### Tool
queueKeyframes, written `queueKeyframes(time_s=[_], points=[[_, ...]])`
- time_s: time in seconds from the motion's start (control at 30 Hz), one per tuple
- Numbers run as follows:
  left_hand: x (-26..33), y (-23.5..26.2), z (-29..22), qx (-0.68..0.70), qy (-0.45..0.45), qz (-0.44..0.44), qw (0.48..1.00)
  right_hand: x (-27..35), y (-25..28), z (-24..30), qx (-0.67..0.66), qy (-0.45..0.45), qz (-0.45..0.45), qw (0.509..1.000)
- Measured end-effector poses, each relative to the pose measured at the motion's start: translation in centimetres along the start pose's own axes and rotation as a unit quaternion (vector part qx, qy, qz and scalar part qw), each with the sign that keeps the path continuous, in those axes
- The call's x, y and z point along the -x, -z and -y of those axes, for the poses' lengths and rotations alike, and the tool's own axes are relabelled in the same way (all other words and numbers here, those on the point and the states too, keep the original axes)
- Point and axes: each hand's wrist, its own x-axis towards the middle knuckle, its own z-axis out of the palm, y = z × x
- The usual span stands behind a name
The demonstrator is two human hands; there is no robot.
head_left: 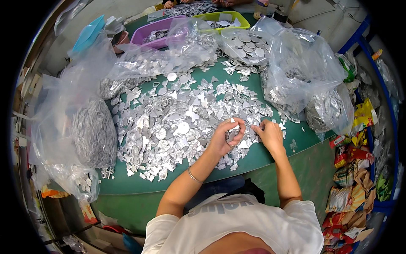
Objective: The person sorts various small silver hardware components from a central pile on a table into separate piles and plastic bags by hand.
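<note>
Much work seemed left, since metal pieces [169, 114] lay loose across the worktop [305, 137] between filled bags [95, 131], the left hand [229, 134] curled around a few, while whether the right hand [270, 135] gripped any I couldn't tell.

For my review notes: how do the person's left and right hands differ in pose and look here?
The left hand is curled, its palm side partly visible with silvery pieces showing within the curl; the right hand shows its back, thumb and fingertips pointing toward the pile. The left hand has a bracelet below it, while the right hand has none visible. Both hands are gloveless.
</note>
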Motion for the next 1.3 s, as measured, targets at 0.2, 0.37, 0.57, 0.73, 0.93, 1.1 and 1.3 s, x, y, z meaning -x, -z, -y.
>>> queueKeyframes(time_s=[0.2, 0.37, 0.57, 0.73, 0.93, 1.1, 1.3], points=[[0.1, 0.2, 0.1, -0.020, -0.011, 0.013, 1.000, 0.5, -1.1, -1.4, -0.048, 0.051, -0.041, 0.997], [0.0, 0.0, 0.0, -0.033, -0.027, 0.010, 0.999, 1.5, -0.6, -0.2, -0.010, 0.047, -0.050, 0.998], [0.0, -0.1, -0.2, -0.026, -0.024, 0.013, 0.999, 2.7, -1.1, 0.6, -0.010, 0.050, -0.079, 0.996], [0.0, 0.1, -0.2, -0.037, -0.033, 0.012, 0.999, 2.5, -2.2, 1.5, 0.003, 0.043, -0.111, 0.993], [-0.1, 0.3, -0.1, 0.017, -0.042, 0.030, 0.999, 3.1, -1.9, 1.2, 0.013, 0.114, -0.091, 0.989], [0.0, 0.1, -0.2, -0.002, -0.056, -0.009, 0.998, 2.6, -1.8, 0.3, -0.061, 0.110, -0.084, 0.988], [-0.3, 0.8, -0.2, 0.015, -0.070, 0.023, 0.997, 2.6, -1.7, 0.0, -0.124, 0.112, -0.045, 0.985]])
